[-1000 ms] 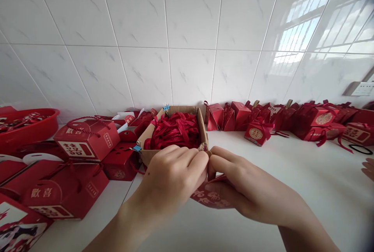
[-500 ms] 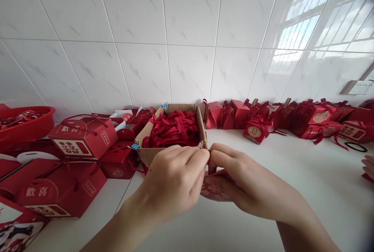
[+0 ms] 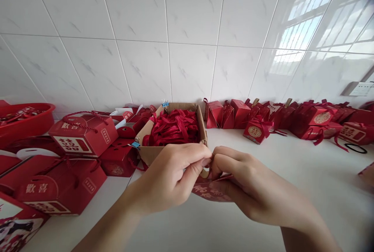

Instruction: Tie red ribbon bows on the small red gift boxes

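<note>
In front of the cardboard box, my left hand (image 3: 177, 180) has thumb and forefinger pinched on a narrow gold-beige ribbon (image 3: 205, 173). Close beside it, my right hand (image 3: 242, 184) is closed on a red candy box (image 3: 212, 193) with pale printed writing. The right thumb lies against the candy box's printed side, while its curled fingers cover the upper edge. Between the two hands the fingertips nearly meet, and most of the ribbon is hidden there. Both hands are above the white countertop (image 3: 175, 228).
The cardboard box (image 3: 150, 151) holds a heap of red ribbon (image 3: 175, 127). Red handled gift boxes (image 3: 84, 133) crowd the left, near a red basin (image 3: 32, 121). Finished-looking small boxes (image 3: 255, 130) line the tiled wall at right. A black ring (image 3: 355, 148) lies near them.
My left hand has turned so its thumb shows, and a piece of the ribbon has come into view. More of the candy box's printed side shows. At the right edge, another person's hand has shifted.
</note>
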Tool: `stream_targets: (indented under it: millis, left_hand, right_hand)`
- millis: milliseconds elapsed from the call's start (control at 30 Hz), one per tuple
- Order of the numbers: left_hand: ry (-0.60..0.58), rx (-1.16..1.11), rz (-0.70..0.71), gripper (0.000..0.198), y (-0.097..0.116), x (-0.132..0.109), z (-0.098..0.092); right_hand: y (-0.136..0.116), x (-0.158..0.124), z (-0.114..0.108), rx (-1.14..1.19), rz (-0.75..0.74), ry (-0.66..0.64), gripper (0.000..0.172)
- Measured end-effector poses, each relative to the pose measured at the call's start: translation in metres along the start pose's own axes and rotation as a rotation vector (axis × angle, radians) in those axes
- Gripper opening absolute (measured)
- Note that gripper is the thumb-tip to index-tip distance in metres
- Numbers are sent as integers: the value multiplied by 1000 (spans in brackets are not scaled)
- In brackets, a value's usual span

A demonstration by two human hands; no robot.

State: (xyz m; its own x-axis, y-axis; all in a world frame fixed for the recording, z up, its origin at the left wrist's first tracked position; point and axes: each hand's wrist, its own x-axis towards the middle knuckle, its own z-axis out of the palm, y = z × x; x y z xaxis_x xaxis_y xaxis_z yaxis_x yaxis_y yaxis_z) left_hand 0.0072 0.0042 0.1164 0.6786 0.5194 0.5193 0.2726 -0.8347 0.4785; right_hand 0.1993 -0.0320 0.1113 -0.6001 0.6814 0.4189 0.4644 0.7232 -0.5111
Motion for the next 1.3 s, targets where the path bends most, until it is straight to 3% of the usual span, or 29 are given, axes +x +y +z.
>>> stream_targets:
  millis: [400,567,767,1067,1167,1300]
  left_hand:
    - [-34,-271,-65,26,-1,3,1]
    - [-2,-146,-42,24,-2,2,-1]
    - [61,15,98,19,-2,0,-5]
    - [137,282,120,17,-1,3,7]
    - [211,242,77,5,-1,3,11]
    - [265,93,128,11,-3,2,15]
  right_hand:
    - [-5,-6,1,-3,47,-26,17]
    - [-1,-4,-6,35,-13,-37,21]
    - [5,-6,-18,42,-5,-16,17]
    - [7,0,-9,113,-60,-59,16]
    - [8,1,-8,132,-73,-50,16]
    - [9,1,-8,134,-58,-44,16]
